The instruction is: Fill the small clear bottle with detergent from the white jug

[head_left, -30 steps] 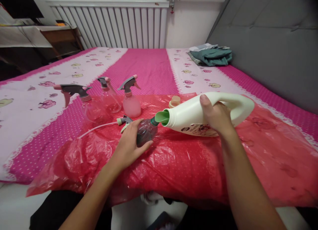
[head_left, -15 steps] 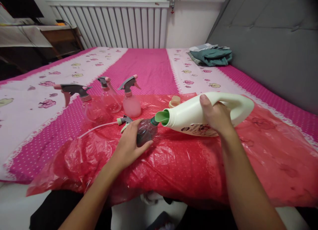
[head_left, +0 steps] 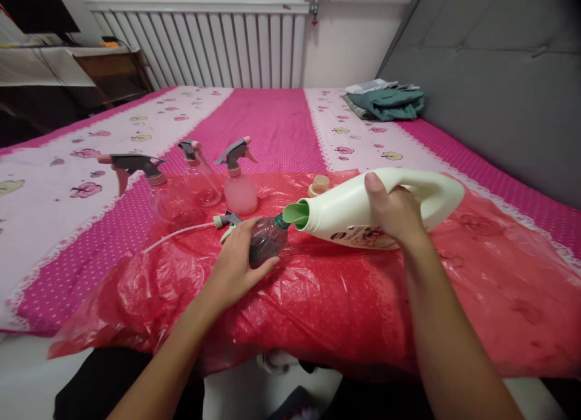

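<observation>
My left hand (head_left: 238, 256) is wrapped round a clear spray bottle without its head (head_left: 267, 241), tilted so its green-ringed neck points up and right. My right hand (head_left: 397, 211) grips a cream detergent jug (head_left: 345, 214), lying nearly on its side. The jug's green spout (head_left: 296, 213) meets the mouth of the bottle; I cannot make out any liquid passing between them. Just beyond my left hand lies a loose spray head (head_left: 228, 219) with a long white tube (head_left: 179, 233). A yellowish cap (head_left: 319, 186) rests behind the jug's mouth.
Red plastic sheeting (head_left: 318, 311) covers the near part of the bed. Three spray bottles with heads stand at the left: one front left (head_left: 170, 202), one behind (head_left: 202, 181), one holding pink liquid (head_left: 241, 193). Folded clothes (head_left: 385, 102) lie by the grey headboard (head_left: 490, 75).
</observation>
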A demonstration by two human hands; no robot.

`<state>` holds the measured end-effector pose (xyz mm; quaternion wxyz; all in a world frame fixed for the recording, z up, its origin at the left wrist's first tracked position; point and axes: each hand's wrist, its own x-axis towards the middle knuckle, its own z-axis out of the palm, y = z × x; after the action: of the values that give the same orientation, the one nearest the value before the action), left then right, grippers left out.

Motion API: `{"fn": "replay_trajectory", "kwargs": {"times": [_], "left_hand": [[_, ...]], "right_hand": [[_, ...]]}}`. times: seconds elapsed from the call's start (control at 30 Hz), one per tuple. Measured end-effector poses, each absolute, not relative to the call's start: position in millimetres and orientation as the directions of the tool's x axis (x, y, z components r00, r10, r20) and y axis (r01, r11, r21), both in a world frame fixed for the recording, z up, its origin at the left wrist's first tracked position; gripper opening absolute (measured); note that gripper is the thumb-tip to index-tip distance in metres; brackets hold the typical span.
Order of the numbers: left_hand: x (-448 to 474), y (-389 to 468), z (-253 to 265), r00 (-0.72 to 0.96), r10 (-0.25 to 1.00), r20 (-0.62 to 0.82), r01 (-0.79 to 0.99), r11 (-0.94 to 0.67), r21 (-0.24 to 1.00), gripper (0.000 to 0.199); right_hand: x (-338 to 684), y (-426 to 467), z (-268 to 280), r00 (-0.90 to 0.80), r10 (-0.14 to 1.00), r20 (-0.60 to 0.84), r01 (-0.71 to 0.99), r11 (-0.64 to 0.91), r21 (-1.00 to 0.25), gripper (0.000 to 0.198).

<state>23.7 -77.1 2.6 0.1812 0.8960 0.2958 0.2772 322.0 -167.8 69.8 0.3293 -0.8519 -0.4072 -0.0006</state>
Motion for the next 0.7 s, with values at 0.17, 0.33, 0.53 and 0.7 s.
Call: {"fn": "replay_trajectory", "kwargs": {"times": [0.17,0.33,0.53,0.7], "left_hand": [[23.5,-76.9,1.6,0.671,0.627,0.397,0.425,-0.763,0.487,0.07],[23.8,-77.1,2.4,0.673,0.626,0.393,0.425,-0.763,0.488,0.069],[23.7,-78.2,4.0,0.676,0.627,0.388,0.427,-0.762,0.488,0.07],[23.3,-78.0,3.4,0.673,0.625,0.396,0.426,-0.764,0.484,0.069]], "right_hand": [[321.5,-167.1,70.1,0.664,0.698,0.268,0.701,-0.456,-0.549,0.101],[321.7,-167.5,69.2,0.675,0.693,0.252,0.688,-0.47,-0.552,0.098],[324.0,-167.4,66.8,0.665,0.692,0.281,0.697,-0.44,-0.566,0.097],[324.7,-166.9,65.8,0.664,0.694,0.278,0.7,-0.446,-0.558,0.094]]}}
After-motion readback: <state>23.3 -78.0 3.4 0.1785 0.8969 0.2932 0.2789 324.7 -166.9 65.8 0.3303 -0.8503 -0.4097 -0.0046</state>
